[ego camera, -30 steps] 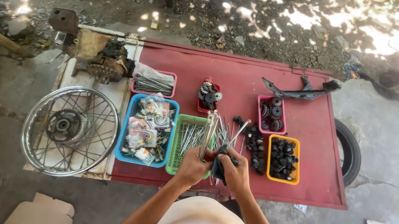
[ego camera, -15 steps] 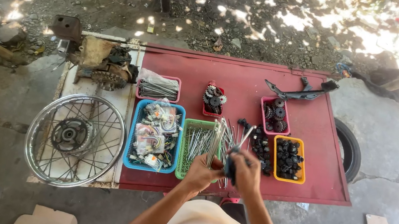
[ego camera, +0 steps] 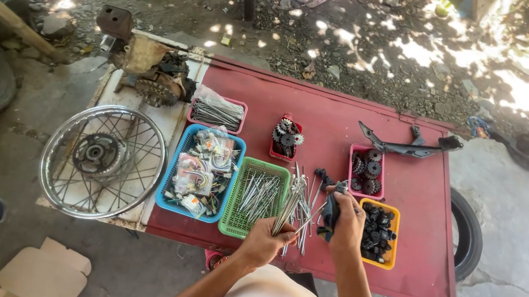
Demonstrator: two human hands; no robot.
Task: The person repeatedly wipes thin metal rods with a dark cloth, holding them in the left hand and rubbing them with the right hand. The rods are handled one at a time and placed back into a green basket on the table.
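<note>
My left hand (ego camera: 264, 241) grips a bundle of thin metal spokes (ego camera: 289, 204) that fans upward over the red table (ego camera: 325, 119). My right hand (ego camera: 345, 223) holds a dark cloth (ego camera: 330, 213) wrapped around one spoke pulled out to the right of the bundle. More loose spokes (ego camera: 305, 210) lie on the table under the hands. A green basket (ego camera: 254, 198) of spokes sits just left of my left hand.
A blue basket (ego camera: 200, 170) of wired parts, pink trays of spokes (ego camera: 217, 113) and gears (ego camera: 364, 167), a red tray of gears (ego camera: 285, 138), and a yellow tray of black parts (ego camera: 378, 232) stand on the table. A spoked wheel rim (ego camera: 103, 159) lies at left. A tyre (ego camera: 469, 231) leans at right.
My right hand has slid the cloth up and to the right along a spoke, away from my left hand. The view has tilted and shifted slightly.
</note>
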